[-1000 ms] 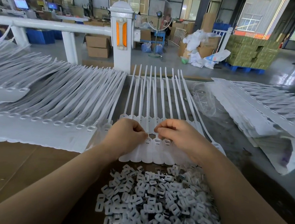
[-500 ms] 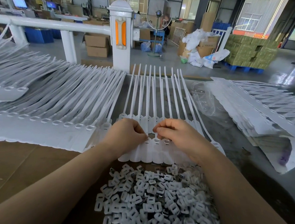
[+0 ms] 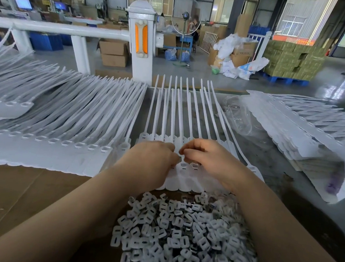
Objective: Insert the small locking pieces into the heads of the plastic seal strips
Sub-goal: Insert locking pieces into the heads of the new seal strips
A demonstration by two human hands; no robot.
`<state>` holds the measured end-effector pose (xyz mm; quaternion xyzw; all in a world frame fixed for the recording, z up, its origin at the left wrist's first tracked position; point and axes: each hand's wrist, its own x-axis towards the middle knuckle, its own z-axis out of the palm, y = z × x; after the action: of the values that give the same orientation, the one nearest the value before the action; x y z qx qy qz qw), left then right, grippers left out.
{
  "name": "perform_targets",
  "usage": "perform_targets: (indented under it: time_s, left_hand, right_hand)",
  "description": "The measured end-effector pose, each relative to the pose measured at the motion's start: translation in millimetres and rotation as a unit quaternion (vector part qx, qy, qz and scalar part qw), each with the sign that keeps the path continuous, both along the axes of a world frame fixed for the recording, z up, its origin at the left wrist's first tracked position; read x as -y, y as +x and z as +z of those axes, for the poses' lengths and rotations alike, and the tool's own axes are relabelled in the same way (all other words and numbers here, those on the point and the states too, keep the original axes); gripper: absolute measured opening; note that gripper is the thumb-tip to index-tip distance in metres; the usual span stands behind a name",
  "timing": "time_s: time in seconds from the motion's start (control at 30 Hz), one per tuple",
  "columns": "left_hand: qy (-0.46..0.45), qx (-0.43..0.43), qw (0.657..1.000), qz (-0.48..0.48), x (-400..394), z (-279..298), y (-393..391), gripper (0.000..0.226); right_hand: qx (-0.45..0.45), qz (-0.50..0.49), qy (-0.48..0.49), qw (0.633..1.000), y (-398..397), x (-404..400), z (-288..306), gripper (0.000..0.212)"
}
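Observation:
A row of white plastic seal strips (image 3: 181, 115) lies side by side in front of me, tails pointing away, heads (image 3: 187, 169) toward me. My left hand (image 3: 150, 160) and my right hand (image 3: 210, 160) rest on the heads with fingers curled, fingertips nearly meeting over one head. What the fingertips pinch is hidden. A heap of small white locking pieces (image 3: 176, 230) lies between my forearms, close to me.
A large fanned batch of seal strips (image 3: 61, 118) covers the left of the table. Another stack of strips (image 3: 304, 128) lies at right, with clear plastic wrap (image 3: 240, 119) beside it. Brown cardboard (image 3: 18, 191) covers the near left. A white railing post (image 3: 141, 43) stands behind.
Both hands stay on the strip heads; the right fingertips have shifted slightly toward the left hand. Nothing else has moved.

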<state>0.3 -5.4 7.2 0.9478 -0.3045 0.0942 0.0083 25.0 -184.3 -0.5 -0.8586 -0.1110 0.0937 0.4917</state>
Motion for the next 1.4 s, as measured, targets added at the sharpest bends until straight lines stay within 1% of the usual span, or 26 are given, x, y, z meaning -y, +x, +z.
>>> perform_targets:
  time_s: [0.1,0.2,0.27,0.33,0.43,0.47,0.5,0.57,0.63,0.67,0.9,0.97,1.07,1.13,1.3,1.4]
  left_hand:
    - [0.015,0.005,1.000,-0.022,-3,-1,0,0.019]
    - [-0.038,-0.030,0.999,-0.003,-8,-1,1,0.026]
    - [-0.086,-0.066,0.994,0.024,-10,1,4,0.026]
    - [-0.117,-0.070,0.990,0.029,-11,2,5,0.025]
    - [-0.157,-0.032,0.987,-0.032,-8,5,4,0.021]
    - [-0.178,-0.038,0.981,-0.064,-6,6,3,0.018]
    - [-0.196,-0.063,0.974,-0.095,-4,8,1,0.015]
    - [-0.210,-0.147,0.958,-0.132,0,9,-3,0.012]
    - [-0.203,-0.224,0.943,-0.140,3,7,-6,0.010]
    - [-0.194,-0.242,0.941,-0.138,3,6,-6,0.010]
    - [-0.171,-0.292,0.936,-0.097,0,8,-7,0.012]
    - [-0.151,-0.295,0.939,-0.091,1,10,-8,0.011]
    - [-0.107,-0.286,0.948,-0.085,2,11,-10,0.016]
    - [-0.097,-0.292,0.948,-0.083,3,11,-9,0.018]
    - [-0.154,-0.311,0.934,-0.083,-1,9,-5,0.009]
    - [-0.153,-0.309,0.934,-0.095,0,5,-5,0.016]
  right_hand:
    - [0.001,0.002,-0.003,1.000,0,0,0,0.012]
    - [0.005,0.002,-0.008,1.000,0,0,0,0.013]
    - [0.005,-0.001,-0.007,1.000,0,0,-1,0.014]
    - [0.006,-0.003,-0.004,1.000,0,0,-1,0.014]
    - [0.004,-0.002,0.000,1.000,2,0,-1,0.014]
    - [0.003,-0.003,0.001,1.000,2,0,-2,0.013]
    - [0.002,-0.006,0.001,1.000,3,0,-2,0.013]
    - [0.004,-0.014,-0.001,1.000,4,1,-3,0.014]
    - [0.007,-0.017,0.001,1.000,4,1,-4,0.015]
    - [0.009,-0.017,0.002,1.000,4,1,-4,0.016]
    - [0.019,-0.017,0.013,1.000,3,2,-4,0.017]
    - [0.019,-0.017,0.010,1.000,3,2,-4,0.017]
    - [0.022,-0.016,0.010,1.000,3,2,-4,0.016]
    - [0.026,-0.015,0.020,0.999,2,3,-4,0.015]
    - [0.026,-0.005,0.034,0.999,2,2,-3,0.013]
    - [0.031,-0.007,0.035,0.999,3,2,-3,0.013]
